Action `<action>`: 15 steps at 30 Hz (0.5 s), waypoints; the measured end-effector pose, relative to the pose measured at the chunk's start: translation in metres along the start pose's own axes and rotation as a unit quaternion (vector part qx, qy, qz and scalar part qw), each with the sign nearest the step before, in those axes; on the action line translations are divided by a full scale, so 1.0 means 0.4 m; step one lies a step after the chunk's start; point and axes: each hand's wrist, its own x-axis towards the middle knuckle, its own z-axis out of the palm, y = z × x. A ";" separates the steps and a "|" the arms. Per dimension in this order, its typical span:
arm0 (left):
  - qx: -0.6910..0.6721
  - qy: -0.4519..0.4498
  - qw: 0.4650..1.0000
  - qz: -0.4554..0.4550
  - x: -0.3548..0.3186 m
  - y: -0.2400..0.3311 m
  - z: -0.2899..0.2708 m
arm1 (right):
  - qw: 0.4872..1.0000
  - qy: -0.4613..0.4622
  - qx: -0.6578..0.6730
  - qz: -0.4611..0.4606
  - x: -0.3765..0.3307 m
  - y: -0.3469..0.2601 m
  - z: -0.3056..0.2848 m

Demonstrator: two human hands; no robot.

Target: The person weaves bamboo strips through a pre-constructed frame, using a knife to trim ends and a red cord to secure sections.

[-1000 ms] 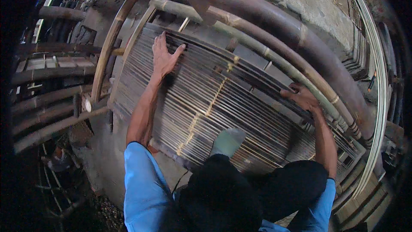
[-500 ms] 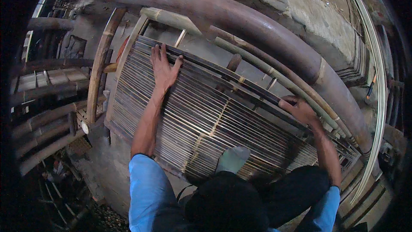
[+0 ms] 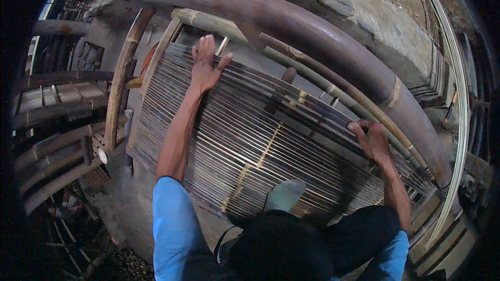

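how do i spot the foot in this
Find the big slatted panel filling the middle of the picture. Near its lower edge, just above the dark clothing, is the foot: a rounded grey-green shape, unlike the straight, thin slats around it.

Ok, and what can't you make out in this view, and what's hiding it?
All in the head view:
- Left hand: whether its palm touches the slatted panel; the back of the hand covers it.
- Right hand: whether its fingers hook under the panel; the hand hides this.
- Panel's near edge: partly covered by the dark-clothed legs.
- Pale strips: far ends cut off by the top edge.
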 end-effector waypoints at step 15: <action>-0.231 0.198 0.952 -0.029 0.104 0.015 0.028 | 0.994 -0.066 -0.041 0.082 0.009 0.044 0.033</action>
